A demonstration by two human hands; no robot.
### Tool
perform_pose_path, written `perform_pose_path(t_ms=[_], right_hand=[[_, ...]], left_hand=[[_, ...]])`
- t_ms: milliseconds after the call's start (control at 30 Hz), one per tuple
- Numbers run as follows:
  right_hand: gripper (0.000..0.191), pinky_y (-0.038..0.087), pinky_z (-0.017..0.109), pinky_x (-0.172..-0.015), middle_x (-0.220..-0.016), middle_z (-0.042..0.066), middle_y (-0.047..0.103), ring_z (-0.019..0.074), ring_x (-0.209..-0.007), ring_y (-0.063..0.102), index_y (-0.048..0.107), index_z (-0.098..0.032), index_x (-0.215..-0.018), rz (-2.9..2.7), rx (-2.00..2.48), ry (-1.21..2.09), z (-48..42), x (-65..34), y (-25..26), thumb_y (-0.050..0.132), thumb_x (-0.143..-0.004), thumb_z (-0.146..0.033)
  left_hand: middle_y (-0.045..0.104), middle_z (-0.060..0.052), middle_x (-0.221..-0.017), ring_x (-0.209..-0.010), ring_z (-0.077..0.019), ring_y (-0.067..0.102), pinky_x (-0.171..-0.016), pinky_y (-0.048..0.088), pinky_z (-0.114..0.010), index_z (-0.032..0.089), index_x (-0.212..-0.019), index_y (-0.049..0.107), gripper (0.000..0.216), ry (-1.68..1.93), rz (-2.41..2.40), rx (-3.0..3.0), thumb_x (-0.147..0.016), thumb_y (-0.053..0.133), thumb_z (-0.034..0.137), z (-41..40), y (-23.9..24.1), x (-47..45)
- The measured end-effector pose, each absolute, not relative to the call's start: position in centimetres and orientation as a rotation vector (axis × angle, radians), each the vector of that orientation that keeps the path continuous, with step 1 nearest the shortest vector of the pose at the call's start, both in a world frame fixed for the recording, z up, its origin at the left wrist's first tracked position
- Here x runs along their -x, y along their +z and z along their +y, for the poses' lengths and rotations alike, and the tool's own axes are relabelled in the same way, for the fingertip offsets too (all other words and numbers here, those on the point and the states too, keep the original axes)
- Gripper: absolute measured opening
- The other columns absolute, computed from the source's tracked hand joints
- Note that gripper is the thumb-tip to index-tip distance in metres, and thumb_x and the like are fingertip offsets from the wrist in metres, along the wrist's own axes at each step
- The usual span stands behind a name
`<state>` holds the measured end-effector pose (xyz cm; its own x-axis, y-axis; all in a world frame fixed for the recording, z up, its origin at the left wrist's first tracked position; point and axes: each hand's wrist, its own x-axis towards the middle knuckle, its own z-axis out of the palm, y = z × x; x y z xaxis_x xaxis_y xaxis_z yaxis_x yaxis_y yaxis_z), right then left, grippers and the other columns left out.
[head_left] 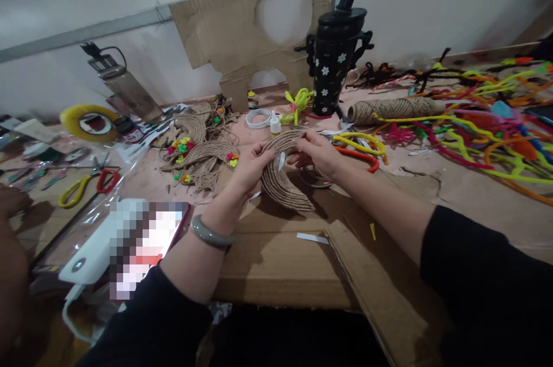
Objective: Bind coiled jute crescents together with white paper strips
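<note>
Crescent of twine [287,197] held up in front of black tumbler [329,64], somewhat left of it. Curved band pinched by left hand [251,168], thumb and fingers closed on it; upper end pinched by right hand [318,154], between fingertips. Whether white slip [281,161] beside right fingertips is also gripped cannot be told. Judged light, bendable, rough, hardly slippery; rows could be parted by twisting, narrow tip likely weakest. Hold best taken across several rows at broad middle. Twine roll [395,109] laid right of tumbler.
</note>
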<state>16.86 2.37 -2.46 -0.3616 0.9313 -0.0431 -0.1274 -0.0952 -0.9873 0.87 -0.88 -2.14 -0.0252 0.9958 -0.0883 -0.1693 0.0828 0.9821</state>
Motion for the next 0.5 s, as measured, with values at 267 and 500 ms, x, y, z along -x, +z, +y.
perform_pose_path(t_ms=[267, 500], right_hand=[[0.005, 0.043, 0.019, -0.049, -0.059, -0.002, 0.058, 0.0071, -0.049, 0.054, 0.056, -0.015, -0.075, -1.474, 1.029, 1.624, 2.6, -17.1, -2.5, 0.060, -0.075, -0.017], [0.011, 0.042, 0.017, -0.049, -0.068, -0.003, 0.058, 0.0065, -0.055, 0.059, 0.046, -0.018, -0.076, -1.080, 1.067, 1.476, 3.2, -17.3, -2.0, 0.056, -0.072, -0.013]], left_hand=[[0.066, -0.002, -0.076, -0.063, -0.0103, 0.056, -0.063, 0.045, -0.024, 0.014, -0.086, 0.065, 0.027, 1.137, 1.253, -1.142, -0.061, 0.072, 0.023, -0.7, -1.6, 0.1], [0.065, -0.002, -0.081, -0.073, -0.0111, 0.057, -0.072, 0.045, -0.024, 0.019, -0.087, 0.064, 0.017, 1.747, 1.497, -1.504, -0.072, 0.064, 0.026, -0.7, -0.9, 0.9]])
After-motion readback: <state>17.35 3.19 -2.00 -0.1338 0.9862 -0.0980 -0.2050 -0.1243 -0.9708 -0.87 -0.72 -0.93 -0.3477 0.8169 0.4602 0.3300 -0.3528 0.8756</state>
